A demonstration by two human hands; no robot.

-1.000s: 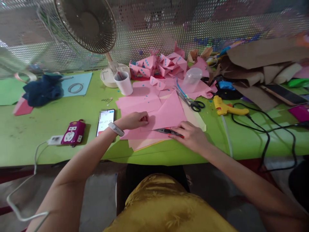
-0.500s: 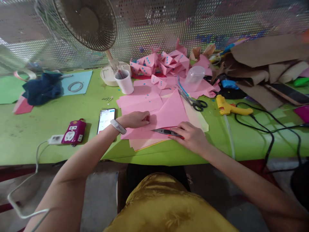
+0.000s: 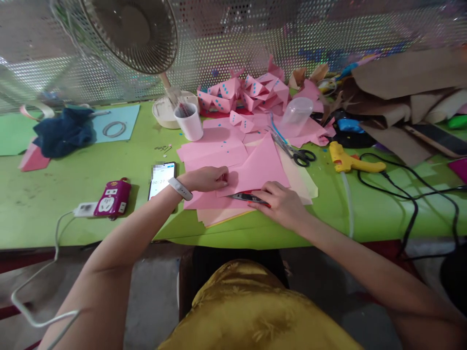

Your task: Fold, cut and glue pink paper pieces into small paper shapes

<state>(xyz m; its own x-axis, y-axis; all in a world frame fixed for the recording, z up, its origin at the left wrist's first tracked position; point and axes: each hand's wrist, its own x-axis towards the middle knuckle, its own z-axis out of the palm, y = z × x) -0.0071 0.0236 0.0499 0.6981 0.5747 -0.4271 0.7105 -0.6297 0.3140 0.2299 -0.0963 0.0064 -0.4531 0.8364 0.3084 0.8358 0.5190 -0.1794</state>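
Observation:
A folded sheet of pink paper point(image 3: 260, 167) rises to a point on a stack of pink and cream sheets point(image 3: 219, 214). At its left corner, my left hand point(image 3: 211, 179) rests with the fingers curled in, closed on the paper; the fingertips are partly hidden. My right hand point(image 3: 279, 201) is wrapped round a red and black utility knife point(image 3: 251, 197), which lies low along the folded sheet's bottom edge. The blade end points left, toward my left hand. Its tip is hard to make out against the pink.
Black-handled scissors point(image 3: 301, 156) and a yellow glue gun point(image 3: 353, 160) with cables lie right. Behind are a white cup point(image 3: 189, 124), a fan point(image 3: 134, 29), folded pink pieces point(image 3: 251, 92) and a clear plastic cup point(image 3: 297, 113). A phone point(image 3: 160, 177) and purple socket block point(image 3: 112, 198) lie left.
My right hand has slid slightly left with the utility knife along the paper's bottom edge. My left hand stays at the paper's corner.

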